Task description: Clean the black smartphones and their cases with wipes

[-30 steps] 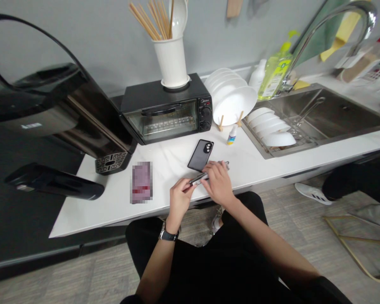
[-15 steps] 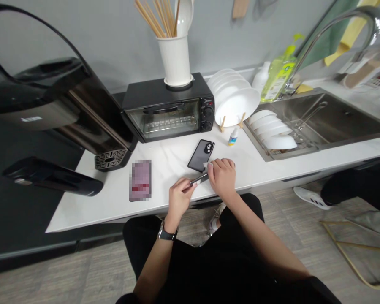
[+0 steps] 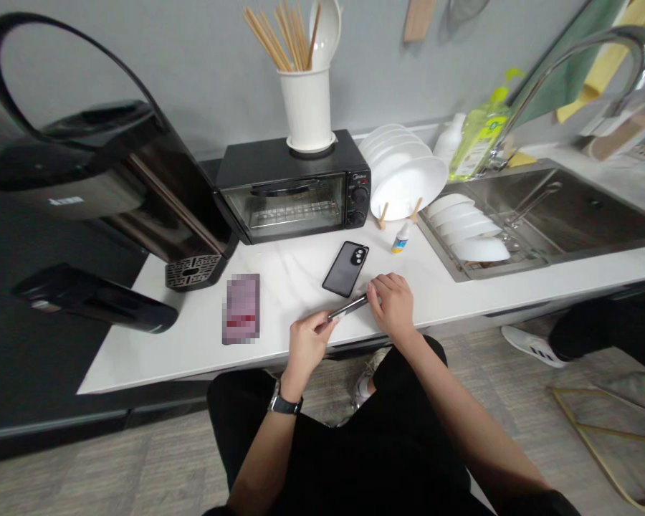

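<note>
Both hands are at a dark, thin phone [image 3: 348, 308], which is seen nearly edge-on above the counter's front edge. My left hand [image 3: 309, 347] pinches its left end between thumb and fingers. At the opposite end, the curled fingers of my right hand [image 3: 391, 304] close on the phone; a small pale scrap seems to show by the fingertips, too blurred to name. Just beyond the phone lies a phone case [image 3: 345, 270], translucent with a black rim and camera cutouts. A small spray bottle [image 3: 401, 239] with a blue and yellow label stands behind my right hand.
A blurred-out purple item [image 3: 241, 309] and a black cylindrical object [image 3: 94, 297] lie left, near a drinks machine [image 3: 193, 271]. Behind stand a toaster oven [image 3: 295, 204] and racked plates [image 3: 408, 183]. The sink [image 3: 575, 204] is right; another person's shoe [image 3: 534, 346] is on the floor.
The view has shifted slightly. Between my hands more of the phone's length now shows, and the white scrap by my right fingertips is less visible. Both hands keep their grip.
</note>
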`<state>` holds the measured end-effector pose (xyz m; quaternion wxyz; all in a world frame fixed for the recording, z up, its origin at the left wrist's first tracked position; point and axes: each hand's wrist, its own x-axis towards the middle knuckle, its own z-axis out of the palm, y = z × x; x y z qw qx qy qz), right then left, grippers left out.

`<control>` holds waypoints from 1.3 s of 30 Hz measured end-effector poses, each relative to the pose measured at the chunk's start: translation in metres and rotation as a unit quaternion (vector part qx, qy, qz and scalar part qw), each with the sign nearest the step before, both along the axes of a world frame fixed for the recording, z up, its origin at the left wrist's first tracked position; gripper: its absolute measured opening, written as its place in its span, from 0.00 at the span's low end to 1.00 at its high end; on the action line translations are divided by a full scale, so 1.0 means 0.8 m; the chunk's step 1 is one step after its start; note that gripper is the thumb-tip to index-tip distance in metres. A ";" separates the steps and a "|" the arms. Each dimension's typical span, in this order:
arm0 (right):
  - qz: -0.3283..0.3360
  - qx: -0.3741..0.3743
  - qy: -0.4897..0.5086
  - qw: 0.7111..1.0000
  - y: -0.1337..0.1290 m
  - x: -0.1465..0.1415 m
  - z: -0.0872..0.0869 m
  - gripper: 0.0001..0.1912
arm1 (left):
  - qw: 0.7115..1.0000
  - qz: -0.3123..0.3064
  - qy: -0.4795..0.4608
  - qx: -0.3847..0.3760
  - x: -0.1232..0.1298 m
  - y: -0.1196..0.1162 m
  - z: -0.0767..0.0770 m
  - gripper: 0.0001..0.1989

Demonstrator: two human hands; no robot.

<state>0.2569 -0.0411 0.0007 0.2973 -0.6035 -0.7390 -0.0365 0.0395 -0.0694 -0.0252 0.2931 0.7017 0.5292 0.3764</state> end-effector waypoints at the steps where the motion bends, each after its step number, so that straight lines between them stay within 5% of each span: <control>1: -0.018 0.000 0.005 1.000 0.003 -0.004 0.004 0.22 | 1.000 0.005 0.004 0.002 0.001 0.000 0.001 0.16; 4: 0.009 0.014 0.018 1.000 -0.006 -0.047 0.007 0.22 | 0.999 0.016 0.028 0.012 0.000 0.001 -0.001 0.18; 7: 0.155 0.027 0.013 0.987 -0.033 -0.093 -0.005 0.19 | 0.998 0.010 0.062 0.019 -0.006 0.003 -0.007 0.13; 10: 0.247 0.047 -0.022 0.968 -0.050 -0.094 -0.019 0.25 | 0.997 0.001 0.075 0.019 -0.010 0.003 -0.009 0.10; 17: 0.073 0.008 -0.031 0.997 -0.007 0.000 0.003 0.21 | 1.000 -0.002 0.015 -0.003 -0.002 0.000 0.004 0.13; 20: 0.074 -0.013 -0.036 0.997 -0.003 -0.032 0.014 0.21 | 1.000 0.004 0.021 0.005 -0.001 0.002 0.005 0.15; 24: 0.203 0.007 -0.010 0.979 -0.032 -0.107 0.003 0.20 | 0.999 0.000 0.029 0.033 -0.008 0.004 -0.003 0.14; 27: 0.239 0.032 -0.006 0.971 -0.045 -0.111 -0.008 0.25 | 0.999 -0.004 0.035 0.036 -0.010 0.004 -0.005 0.12; 30: 0.200 0.040 -0.025 0.979 -0.033 -0.061 -0.010 0.25 | 0.999 -0.005 0.029 0.017 -0.007 0.004 0.000 0.12; 34: 0.053 0.033 -0.041 0.997 -0.005 -0.002 0.000 0.21 | 0.999 0.008 0.034 0.001 0.000 0.005 0.007 0.18; 37: -0.014 0.028 -0.032 0.999 -0.004 -0.029 0.003 0.22 | 0.999 0.016 0.045 0.009 0.002 0.006 0.005 0.18; 39: 0.030 0.030 -0.011 0.999 -0.016 -0.071 -0.002 0.19 | 0.998 0.016 0.062 0.020 -0.001 0.007 0.001 0.15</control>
